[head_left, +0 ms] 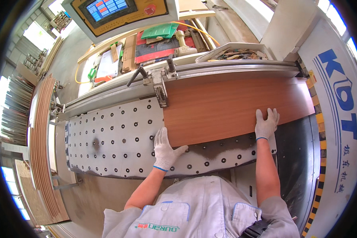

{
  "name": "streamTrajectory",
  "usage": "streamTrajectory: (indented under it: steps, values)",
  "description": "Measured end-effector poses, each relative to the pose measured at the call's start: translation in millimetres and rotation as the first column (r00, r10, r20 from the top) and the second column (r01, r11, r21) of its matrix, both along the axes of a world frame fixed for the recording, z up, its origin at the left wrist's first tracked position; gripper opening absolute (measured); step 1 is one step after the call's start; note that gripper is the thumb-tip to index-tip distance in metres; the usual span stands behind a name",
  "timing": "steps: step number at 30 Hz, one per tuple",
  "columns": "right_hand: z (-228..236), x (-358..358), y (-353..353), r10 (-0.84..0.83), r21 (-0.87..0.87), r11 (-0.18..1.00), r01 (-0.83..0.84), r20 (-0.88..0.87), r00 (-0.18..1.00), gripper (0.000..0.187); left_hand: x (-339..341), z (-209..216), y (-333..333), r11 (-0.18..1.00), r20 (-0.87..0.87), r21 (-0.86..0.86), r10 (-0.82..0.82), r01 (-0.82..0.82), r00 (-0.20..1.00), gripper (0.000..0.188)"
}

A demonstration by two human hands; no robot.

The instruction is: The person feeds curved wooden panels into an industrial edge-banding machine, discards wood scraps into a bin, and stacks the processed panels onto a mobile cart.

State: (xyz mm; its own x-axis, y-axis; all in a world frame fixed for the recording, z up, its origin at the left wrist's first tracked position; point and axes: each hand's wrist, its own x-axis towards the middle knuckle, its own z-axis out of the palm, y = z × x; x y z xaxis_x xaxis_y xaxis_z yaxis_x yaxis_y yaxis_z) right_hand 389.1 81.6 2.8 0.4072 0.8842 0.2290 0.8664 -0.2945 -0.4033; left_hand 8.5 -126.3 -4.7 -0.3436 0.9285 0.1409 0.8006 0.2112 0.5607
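Observation:
A reddish-brown wood-grain board (226,107) lies flat on the machine's pale table (119,139), which is dotted with dark round studs. The board's far edge runs along a metal fence (234,69), and its left end meets a metal stop block (159,88) with black handles. My left hand (165,150), in a white knit glove, rests at the near left corner of the board with fingers stretched and thumb spread. Gloved likewise, my right hand (267,123) presses on the board's near edge further right, its fingers spread.
Beyond the fence are a heat-gun-like tool (183,44), a green sheet (160,31) and a tray of small scraps (242,51). A control panel (121,14) with a red button hangs at upper left. Stacked boards (41,119) stand left; a white machine housing (337,91) rises right.

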Motion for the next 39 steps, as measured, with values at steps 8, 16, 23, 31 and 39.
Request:
streamTrajectory:
  steps: [8,16,23,31,39]
  values:
    - [-8.1,94.3,12.7,-0.226,0.062,0.971,0.231,-0.084,0.971,0.087,-0.7,9.6,3.9,0.998,-0.122,-0.04,0.052,-0.057,0.991,0.113]
    - [-30.4,100.7,24.7,-0.181,0.12,0.975,0.186,-0.057,0.982,0.105,2.8,10.7,-8.2,0.996,-0.171,-0.054,0.055,-0.066,0.984,0.113]
    - [4.0,140.8,-8.4,-0.258,0.266,0.923,0.28,-0.114,0.959,0.082,34.3,29.7,39.8,0.995,-0.179,-0.048,-0.095,0.088,0.979,0.114]
    - [1.2,127.0,-81.6,0.083,0.149,0.989,-0.014,-0.473,0.877,0.08,46.4,-4.9,29.1,0.934,-0.479,0.203,-0.167,0.294,0.862,0.092]
    - [27.3,204.8,-360.0,-0.454,0.386,0.827,0.409,0.031,0.89,0.048,155.2,30.9,138.3,0.77,-0.377,-0.076,-0.61,0.633,0.697,0.091]
